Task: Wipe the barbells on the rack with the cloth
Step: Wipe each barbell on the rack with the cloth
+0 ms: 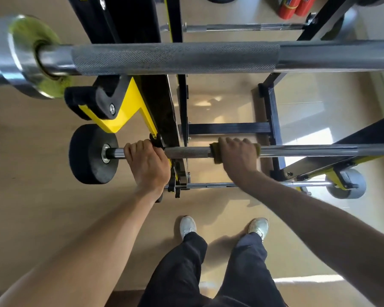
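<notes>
head view looks straight down on the barbell [186, 152] being cleaned, a thin chrome bar running across the middle of the frame on the black and yellow rack [129, 111]. the right hand [237, 159] is curled around this bar with the olive cloth [214, 154] wrapped under its palm, cloth edges showing on both sides of the knuckles, just right of the knurled section. the left hand [146, 161] grips the bare bar at centre left, between the black end weight [88, 154] and the rack upright, steadying it. to do this stroke well, i judge the cloth should stay fully wrapped round the bar while it slides along its length, with firm pressure over the knurling where grime lodges, and the left hand holding the bar from rolling. a thicker barbell [175, 58] crosses the upper part of the frame, and further bars sit at the top and lower down. white shoes [187, 226] stand on the tan floor at bottom centre.
</notes>
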